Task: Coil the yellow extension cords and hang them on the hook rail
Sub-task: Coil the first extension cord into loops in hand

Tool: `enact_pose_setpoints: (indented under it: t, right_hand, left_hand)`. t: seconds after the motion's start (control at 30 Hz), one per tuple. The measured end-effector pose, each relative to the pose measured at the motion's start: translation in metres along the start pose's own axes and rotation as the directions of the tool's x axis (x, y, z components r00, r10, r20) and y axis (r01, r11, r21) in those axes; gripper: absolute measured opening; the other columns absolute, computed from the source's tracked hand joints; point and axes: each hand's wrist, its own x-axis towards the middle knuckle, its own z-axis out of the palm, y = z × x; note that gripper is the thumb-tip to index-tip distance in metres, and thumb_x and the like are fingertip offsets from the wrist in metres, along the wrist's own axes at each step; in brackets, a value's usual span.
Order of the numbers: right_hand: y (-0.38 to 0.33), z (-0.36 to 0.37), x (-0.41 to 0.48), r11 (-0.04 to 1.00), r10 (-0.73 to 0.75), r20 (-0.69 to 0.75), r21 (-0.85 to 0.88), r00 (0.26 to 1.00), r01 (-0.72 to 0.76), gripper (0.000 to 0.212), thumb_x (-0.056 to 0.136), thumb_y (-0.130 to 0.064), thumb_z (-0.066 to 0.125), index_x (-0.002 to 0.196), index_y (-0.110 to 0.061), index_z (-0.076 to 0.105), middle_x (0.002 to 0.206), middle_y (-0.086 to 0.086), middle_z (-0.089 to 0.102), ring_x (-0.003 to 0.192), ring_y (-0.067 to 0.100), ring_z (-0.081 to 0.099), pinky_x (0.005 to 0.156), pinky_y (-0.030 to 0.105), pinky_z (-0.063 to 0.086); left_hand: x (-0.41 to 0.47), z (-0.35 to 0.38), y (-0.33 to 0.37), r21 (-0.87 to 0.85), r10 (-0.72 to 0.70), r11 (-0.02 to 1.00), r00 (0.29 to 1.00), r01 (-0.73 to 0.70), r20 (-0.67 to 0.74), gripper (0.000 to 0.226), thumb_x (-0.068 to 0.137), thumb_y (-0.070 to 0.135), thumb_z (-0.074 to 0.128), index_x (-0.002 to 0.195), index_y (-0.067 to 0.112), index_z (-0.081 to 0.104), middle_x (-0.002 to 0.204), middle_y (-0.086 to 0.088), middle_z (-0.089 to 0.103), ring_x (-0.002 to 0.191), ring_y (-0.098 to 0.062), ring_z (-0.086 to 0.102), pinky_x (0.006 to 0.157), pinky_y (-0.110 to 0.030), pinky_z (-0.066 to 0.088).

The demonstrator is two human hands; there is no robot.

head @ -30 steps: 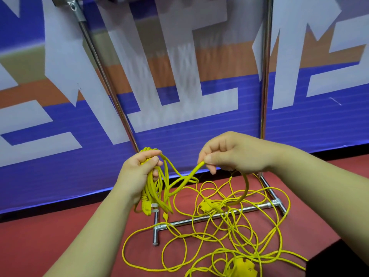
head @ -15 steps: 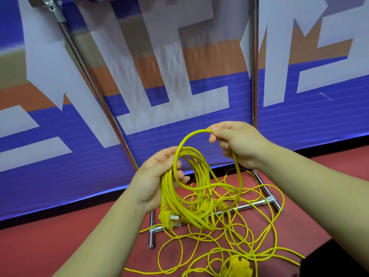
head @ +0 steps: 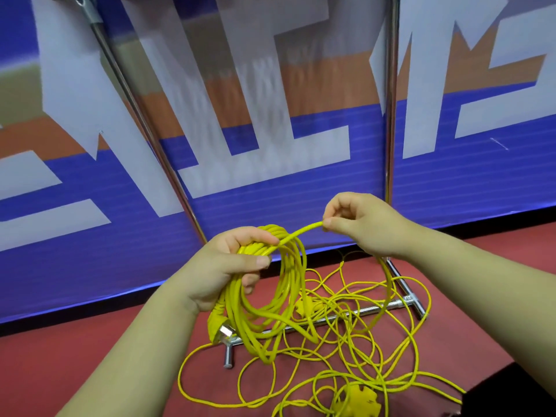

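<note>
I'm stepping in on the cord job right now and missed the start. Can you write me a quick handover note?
Left hand grips a partly wound coil of yellow cord, its plug hanging below the hand.
Right hand pinches the next stretch of the same cord, just right of the coil.
Done: several loops gathered.
Left: much loose cord and a yellow socket block lie tangled on the red floor around the rack base. Wind that in, then hang the coils. Nothing is hung in view, and the hook rail is out of frame.
</note>
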Motion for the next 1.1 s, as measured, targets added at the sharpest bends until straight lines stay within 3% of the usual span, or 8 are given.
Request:
enact_pose_setpoints:
  t: [0.2,0.37,0.5,0.67,0.83,0.9,1.0,1.1]
  right_hand:
    - [-0.024,0.027,-0.011,0.979,-0.154,0.189,0.160,0.970,0.125,0.010,0.092,-0.006,0.068,0.095,-0.013,0.062,0.081,0.006,0.069,0.072,0.011,0.061,0.070,0.027,0.051]
    - [-0.032,0.032,-0.013,0.960,-0.165,0.150,0.252,0.975,0.123,0.011,0.087,-0.007,0.074,0.090,-0.014,0.066,0.078,0.011,0.067,0.068,0.014,0.058,0.066,0.027,0.048]
    - [-0.040,0.037,-0.010,0.943,-0.134,-0.058,0.299,0.989,0.145,0.011,0.086,-0.003,0.073,0.084,-0.011,0.066,0.063,-0.004,0.064,0.056,0.008,0.058,0.059,0.024,0.053]
    - [-0.037,0.035,-0.003,0.897,0.037,-0.236,0.436,0.971,0.072,0.012,0.086,-0.006,0.075,0.081,-0.011,0.066,0.070,0.012,0.061,0.065,0.016,0.059,0.068,0.034,0.059]
    - [-0.022,0.030,-0.005,0.968,0.000,-0.136,0.249,0.991,0.034,0.013,0.078,-0.016,0.083,0.078,-0.019,0.070,0.089,-0.001,0.074,0.082,0.009,0.068,0.083,0.036,0.053]
    - [-0.021,0.035,-0.006,0.985,-0.009,-0.063,0.173,0.998,0.020,0.030,0.070,-0.027,0.088,0.089,-0.023,0.066,0.114,-0.011,0.067,0.107,-0.002,0.064,0.097,0.032,0.049]
    - [-0.026,0.046,-0.008,0.997,-0.072,0.056,0.026,0.996,0.071,0.086,0.054,-0.054,0.087,0.125,-0.032,0.043,0.135,-0.010,0.051,0.131,-0.001,0.046,0.104,0.027,0.042]
    - [-0.033,0.049,-0.005,0.993,-0.118,0.156,0.022,0.981,0.116,0.103,0.065,-0.043,0.088,0.145,-0.035,0.023,0.131,-0.004,0.057,0.120,0.002,0.056,0.100,0.029,0.046]
  left_hand:
    - [-0.001,-0.002,0.002,-0.065,0.035,0.997,0.998,-0.032,0.059,0.029,0.062,0.012,0.086,0.087,0.016,0.072,0.074,-0.011,0.056,0.040,-0.008,0.045,0.043,-0.023,0.045]
    - [-0.006,-0.010,0.000,-0.129,0.071,0.990,0.994,-0.060,0.085,0.043,0.056,0.019,0.097,0.089,0.014,0.070,0.073,-0.011,0.054,0.043,-0.012,0.050,0.047,-0.027,0.051]
    - [-0.006,-0.006,-0.003,-0.164,0.076,0.985,0.993,-0.060,0.089,0.041,0.061,-0.002,0.084,0.095,0.017,0.071,0.076,-0.011,0.057,0.047,-0.015,0.056,0.052,-0.031,0.056]
    - [-0.003,0.001,-0.002,-0.170,0.117,0.981,0.988,-0.098,0.102,0.056,0.070,-0.002,0.073,0.122,0.018,0.067,0.082,-0.013,0.057,0.055,-0.021,0.062,0.066,-0.039,0.060]
    - [-0.004,-0.005,0.001,-0.206,0.142,0.971,0.984,-0.118,0.104,0.054,0.068,0.007,0.084,0.117,0.020,0.068,0.077,-0.008,0.054,0.043,-0.008,0.044,0.046,-0.023,0.047]
    - [-0.005,-0.010,0.002,-0.288,0.149,0.952,0.980,-0.106,0.131,0.049,0.066,0.011,0.087,0.111,0.020,0.068,0.077,-0.008,0.053,0.041,-0.004,0.041,0.042,-0.018,0.041]
    - [-0.007,-0.011,0.005,-0.373,0.164,0.925,0.961,-0.072,0.221,0.039,0.072,0.008,0.081,0.107,0.018,0.066,0.078,-0.008,0.054,0.040,-0.001,0.041,0.041,-0.016,0.039]
    - [-0.009,-0.010,0.008,-0.451,0.194,0.892,0.925,-0.027,0.327,0.031,0.082,0.004,0.072,0.108,0.015,0.063,0.081,-0.008,0.054,0.042,0.000,0.037,0.042,-0.015,0.038]
